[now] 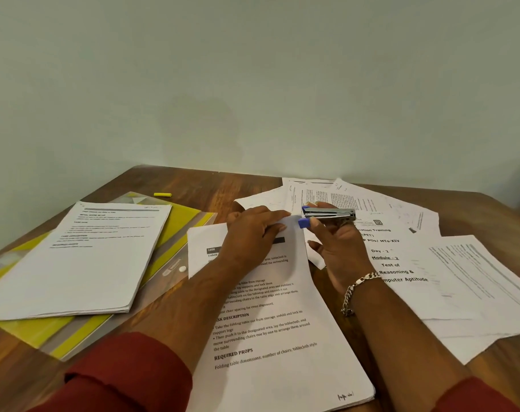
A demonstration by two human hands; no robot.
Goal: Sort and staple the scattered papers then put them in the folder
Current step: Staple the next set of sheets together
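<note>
Nearest on the desk (pixel 199 185), a paper stack (pixel 270 337) is lying under the left hand (pixel 253 236), whose straight fingers are pressing its top corner. Just beyond, the right hand (pixel 339 245) is gripping a stapler (pixel 327 214) at that corner. Farther left, a yellow folder (pixel 175 233) is carrying another stack (pixel 83 257); loose papers (pixel 431 263) are lying scattered to the right.

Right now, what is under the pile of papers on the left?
A yellow folder with a clear flap sticks out beneath the stapled paper stack, lying on the wooden table. What is inside the folder is covered.

Shiny metal stapler (pixel 329 212), matt paper sheets (pixel 270 331), glossy plastic folder (pixel 178 230), grained wooden table (pixel 193 182)
</note>
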